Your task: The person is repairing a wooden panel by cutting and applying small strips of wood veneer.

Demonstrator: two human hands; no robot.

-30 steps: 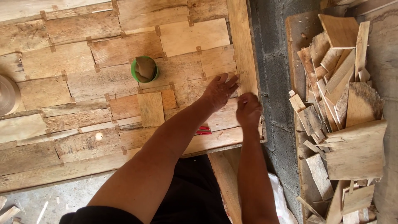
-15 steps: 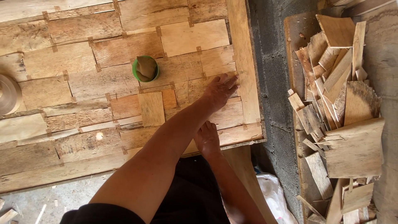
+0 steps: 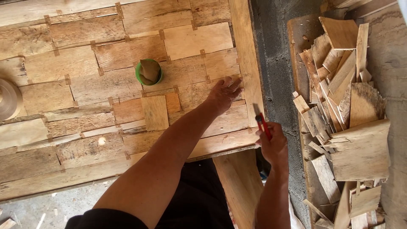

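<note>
Two bare hands are at work over a wooden panel (image 3: 127,85) pieced together from thin veneer sheets joined by small tape tabs. The left hand (image 3: 224,94) lies flat and open on the panel near its right edge, fingers spread, pressing on the veneer and grasping nothing. The right hand (image 3: 274,144) hovers just off the panel's right edge, at its lower corner, clenched around a red knife (image 3: 263,124) whose blade points up along that edge; whether the blade touches the wood I cannot tell. A green cup (image 3: 149,72) with brown scraps inside stands on the panel, up and left of the left hand. A loose veneer piece (image 3: 154,112) lies on the panel just below the cup. A tape roll (image 3: 9,98) sits at the panel's far left edge. Well right of the panel, past a grey block wall (image 3: 275,55), a scrap pile (image 3: 343,106) of veneer offcuts is heaped.
</note>
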